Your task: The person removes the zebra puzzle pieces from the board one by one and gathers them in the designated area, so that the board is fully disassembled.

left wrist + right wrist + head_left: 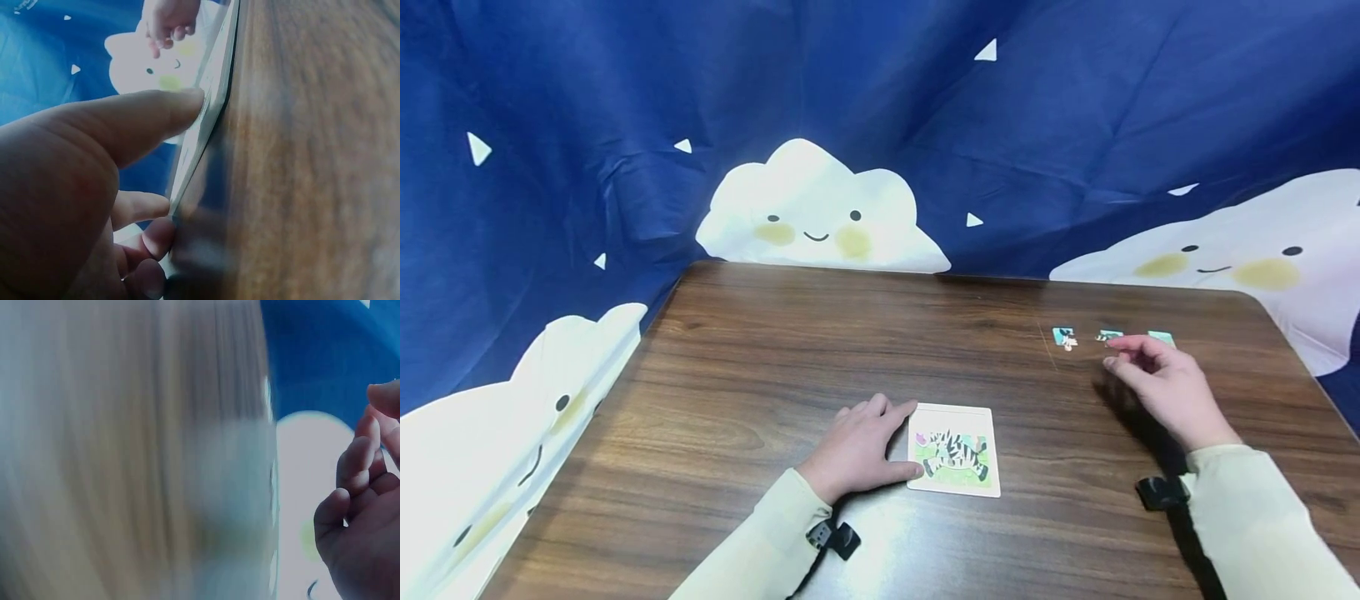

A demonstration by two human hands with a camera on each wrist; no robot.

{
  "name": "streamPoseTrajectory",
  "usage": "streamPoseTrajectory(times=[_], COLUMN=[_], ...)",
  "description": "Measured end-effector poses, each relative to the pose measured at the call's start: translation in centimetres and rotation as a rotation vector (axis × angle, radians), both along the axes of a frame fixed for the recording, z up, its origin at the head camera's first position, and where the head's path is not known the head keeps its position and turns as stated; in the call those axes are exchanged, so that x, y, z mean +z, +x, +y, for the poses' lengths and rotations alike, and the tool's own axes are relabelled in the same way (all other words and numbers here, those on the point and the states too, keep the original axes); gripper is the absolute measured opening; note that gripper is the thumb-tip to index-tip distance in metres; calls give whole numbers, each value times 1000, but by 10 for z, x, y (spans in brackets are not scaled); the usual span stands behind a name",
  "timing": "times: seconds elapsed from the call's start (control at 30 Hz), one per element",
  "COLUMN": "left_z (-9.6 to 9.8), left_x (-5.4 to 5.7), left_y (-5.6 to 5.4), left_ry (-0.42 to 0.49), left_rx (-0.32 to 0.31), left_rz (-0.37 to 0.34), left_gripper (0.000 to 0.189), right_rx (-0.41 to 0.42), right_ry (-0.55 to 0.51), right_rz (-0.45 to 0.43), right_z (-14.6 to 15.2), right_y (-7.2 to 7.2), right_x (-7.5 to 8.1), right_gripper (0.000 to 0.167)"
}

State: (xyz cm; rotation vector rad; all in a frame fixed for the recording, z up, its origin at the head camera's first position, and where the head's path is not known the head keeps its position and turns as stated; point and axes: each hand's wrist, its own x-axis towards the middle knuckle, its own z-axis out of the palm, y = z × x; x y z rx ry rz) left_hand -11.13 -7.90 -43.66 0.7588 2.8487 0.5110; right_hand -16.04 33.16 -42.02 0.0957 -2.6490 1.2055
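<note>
A square white-framed jigsaw board [955, 487] with a zebra picture lies on the wooden table. At its left side rests my left hand [861, 446], its thumb at the near corner and index finger at the far corner. The left wrist view shows the thumb [181, 106] against the board's edge. Over toward the far right, my right hand [1165, 387] hovers with thumb and index finger apart, nothing visible between them. Its index fingertip overlaps a small striped puzzle piece [1110, 335]. Another piece [1063, 337] lies to the left, and a green one [1162, 337] is partly hidden behind the hand.
The brown table [760, 358] reaches back to a blue curtain [850, 75] printed with smiling clouds. Both wrists carry small black cameras; a thin scratch-like line [1047, 346] runs near the leftmost piece.
</note>
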Motion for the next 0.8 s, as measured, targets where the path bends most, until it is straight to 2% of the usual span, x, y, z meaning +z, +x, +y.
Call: streamPoseTrajectory(times=[0.33, 0.8], left_z=[-1, -1], left_x=[0, 0], left_y=[0, 0], left_ry=[-3, -8], left_rx=[0, 4], left_rz=[6, 18], left_gripper=[86, 86], right_rx=[138, 283], right_ry=[-24, -83], right_rz=[-2, -64], right_z=[-59, -106], right_y=[15, 20], right_x=[3, 0], right_gripper=[20, 19])
